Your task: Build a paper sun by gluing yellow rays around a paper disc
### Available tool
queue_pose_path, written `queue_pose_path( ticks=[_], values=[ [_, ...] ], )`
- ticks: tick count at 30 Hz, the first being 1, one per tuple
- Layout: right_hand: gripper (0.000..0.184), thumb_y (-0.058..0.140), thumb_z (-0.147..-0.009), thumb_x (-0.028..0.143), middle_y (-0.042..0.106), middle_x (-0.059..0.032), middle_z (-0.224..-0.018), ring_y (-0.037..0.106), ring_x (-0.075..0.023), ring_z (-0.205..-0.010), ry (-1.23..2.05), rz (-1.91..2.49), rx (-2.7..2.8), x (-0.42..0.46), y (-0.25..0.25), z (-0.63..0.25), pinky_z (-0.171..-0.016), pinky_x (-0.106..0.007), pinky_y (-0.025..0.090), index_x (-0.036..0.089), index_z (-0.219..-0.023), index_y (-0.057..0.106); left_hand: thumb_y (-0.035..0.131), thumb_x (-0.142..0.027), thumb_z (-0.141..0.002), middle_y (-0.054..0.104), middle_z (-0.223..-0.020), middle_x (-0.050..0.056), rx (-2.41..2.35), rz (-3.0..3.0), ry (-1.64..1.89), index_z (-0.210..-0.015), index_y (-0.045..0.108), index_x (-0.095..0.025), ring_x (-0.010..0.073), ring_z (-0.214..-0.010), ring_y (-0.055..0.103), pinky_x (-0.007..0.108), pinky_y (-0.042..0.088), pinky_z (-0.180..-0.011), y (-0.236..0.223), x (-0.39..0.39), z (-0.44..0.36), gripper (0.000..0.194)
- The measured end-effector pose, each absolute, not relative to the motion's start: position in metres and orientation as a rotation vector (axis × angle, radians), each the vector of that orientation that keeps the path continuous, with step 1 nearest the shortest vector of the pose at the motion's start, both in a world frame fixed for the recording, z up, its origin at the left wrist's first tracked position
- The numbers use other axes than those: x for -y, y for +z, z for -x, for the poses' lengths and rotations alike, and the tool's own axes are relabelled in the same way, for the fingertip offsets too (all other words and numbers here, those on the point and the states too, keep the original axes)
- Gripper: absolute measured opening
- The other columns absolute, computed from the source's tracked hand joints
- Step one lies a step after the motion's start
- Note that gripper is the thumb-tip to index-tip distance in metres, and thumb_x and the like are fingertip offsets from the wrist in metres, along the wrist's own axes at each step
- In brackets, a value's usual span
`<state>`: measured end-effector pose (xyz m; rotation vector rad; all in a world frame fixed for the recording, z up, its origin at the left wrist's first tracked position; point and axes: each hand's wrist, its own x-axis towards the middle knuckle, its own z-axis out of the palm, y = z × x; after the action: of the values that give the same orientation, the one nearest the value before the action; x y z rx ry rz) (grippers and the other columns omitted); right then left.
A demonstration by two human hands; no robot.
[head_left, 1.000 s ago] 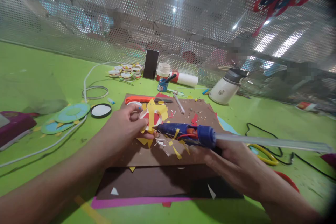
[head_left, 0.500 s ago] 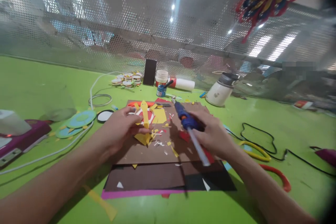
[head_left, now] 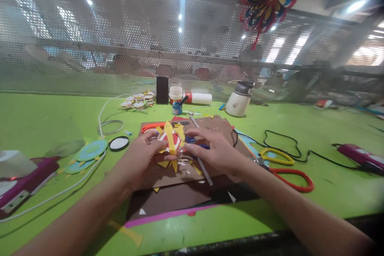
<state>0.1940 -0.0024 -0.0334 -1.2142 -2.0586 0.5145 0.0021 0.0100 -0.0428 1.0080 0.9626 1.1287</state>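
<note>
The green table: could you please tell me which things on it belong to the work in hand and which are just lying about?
Likely in the work: paper figure, glue gun, brown sheet, perhaps scissors.
Seemingly idle: phone, jug, black-rimmed disc.

Two hands, one paper animal figure, one glue gun, one pair of scissors, two light-blue discs; toward the table's far edge, one smartphone, one jug.
</note>
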Motion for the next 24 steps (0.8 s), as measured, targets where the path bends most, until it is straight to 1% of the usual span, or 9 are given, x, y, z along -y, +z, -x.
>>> queue_pose_path(
  ticks=[1, 3, 5, 8, 12, 15, 18, 21, 24],
  values=[
    [0.035, 0.060, -0.084, 0.038, 0.068, -0.0107, -0.113, 0.065, -0.0200, -0.093, 0.570, 1.228, 2.048, 0.004, -0.034, -0.188, -0.080, -0.033, 0.051, 0.015, -0.110, 0.064, 0.067, -0.011, -0.070, 0.066, -0.078, 0.003, -0.955, -1.001, 1.098, -0.080, 0.053, -0.015, 0.0164, -0.064, 0.069, 0.029, 0.060, -0.061, -0.043, -0.008, -0.004, 0.017],
    [0.031, 0.062, -0.082, 0.040, 0.071, -0.0104, -0.098, 0.065, -0.0193, -0.082, 0.636, 1.259, 2.005, 0.006, -0.038, -0.180, -0.072, -0.032, 0.051, 0.013, -0.098, 0.067, 0.067, -0.011, -0.069, 0.067, -0.077, 0.004, -0.967, -0.980, 1.062, -0.082, 0.053, -0.016, 0.0177, -0.063, 0.069, 0.029, 0.059, -0.059, -0.045, -0.005, -0.007, 0.020],
    [0.024, 0.062, -0.081, 0.036, 0.070, -0.0074, -0.080, 0.064, -0.0171, -0.070, 0.744, 1.282, 1.908, 0.007, -0.043, -0.177, -0.063, -0.029, 0.049, 0.013, -0.087, 0.066, 0.067, -0.010, -0.069, 0.066, -0.075, 0.002, -0.981, -0.984, 1.069, -0.084, 0.053, -0.017, 0.0172, -0.063, 0.069, 0.028, 0.059, -0.059, -0.046, -0.004, -0.009, 0.022],
    [0.014, 0.062, -0.079, 0.027, 0.067, -0.0035, -0.070, 0.061, -0.0138, -0.062, 0.900, 1.258, 1.747, 0.008, -0.047, -0.180, -0.058, -0.026, 0.047, 0.013, -0.079, 0.064, 0.065, -0.009, -0.069, 0.063, -0.074, 0.000, -1.014, -1.035, 1.096, -0.086, 0.053, -0.016, 0.0162, -0.063, 0.069, 0.030, 0.060, -0.061, -0.048, -0.005, -0.009, 0.022],
    [0.009, 0.063, -0.076, 0.024, 0.063, -0.0007, -0.066, 0.057, -0.0111, -0.060, 0.883, 1.195, 1.698, 0.010, -0.045, -0.186, -0.058, -0.025, 0.045, 0.015, -0.074, 0.064, 0.064, -0.010, -0.070, 0.060, -0.072, 0.000, -1.052, -1.075, 1.124, -0.086, 0.052, -0.015, 0.0169, -0.060, 0.069, 0.030, 0.059, -0.058, -0.050, -0.008, -0.007, 0.021],
    [0.011, 0.063, -0.077, 0.026, 0.063, -0.0004, -0.066, 0.056, -0.0111, -0.060, 0.934, 1.160, 1.663, 0.013, -0.040, -0.192, -0.058, -0.025, 0.045, 0.015, -0.075, 0.064, 0.065, -0.011, -0.070, 0.063, -0.076, 0.002, -1.073, -1.035, 1.130, -0.091, 0.053, -0.016, 0.0187, -0.059, 0.070, 0.029, 0.058, -0.054, -0.047, -0.011, -0.002, 0.024],
    [0.014, 0.063, -0.078, 0.029, 0.064, -0.0013, -0.067, 0.058, -0.0128, -0.061, 0.915, 1.175, 1.689, 0.014, -0.038, -0.195, -0.059, -0.027, 0.047, 0.016, -0.077, 0.064, 0.063, -0.008, -0.071, 0.065, -0.078, 0.002, -1.128, -0.991, 1.175, -0.090, 0.054, -0.016, 0.0172, -0.060, 0.070, 0.026, 0.059, -0.055, -0.042, -0.014, 0.004, 0.022],
    [0.012, 0.060, -0.080, 0.025, 0.068, -0.0045, -0.072, 0.061, -0.0165, -0.068, 0.666, 1.249, 1.913, 0.010, -0.043, -0.196, -0.066, -0.031, 0.048, 0.016, -0.077, 0.068, 0.062, -0.007, -0.073, 0.066, -0.080, 0.003, -1.109, -0.973, 1.217, -0.088, 0.056, -0.015, 0.0179, -0.062, 0.071, 0.024, 0.058, -0.051, -0.038, -0.015, 0.007, 0.018],
    [0.012, 0.060, -0.081, 0.019, 0.070, -0.0098, -0.088, 0.061, -0.0210, -0.086, 0.349, 1.231, 2.070, 0.007, -0.050, -0.194, -0.080, -0.036, 0.047, 0.014, -0.083, 0.071, 0.062, -0.004, -0.073, 0.064, -0.077, 0.003, -1.027, -0.924, 1.257, -0.078, 0.057, -0.012, 0.0177, -0.060, 0.071, 0.023, 0.057, -0.050, -0.036, -0.015, 0.006, 0.011]
  ],
)
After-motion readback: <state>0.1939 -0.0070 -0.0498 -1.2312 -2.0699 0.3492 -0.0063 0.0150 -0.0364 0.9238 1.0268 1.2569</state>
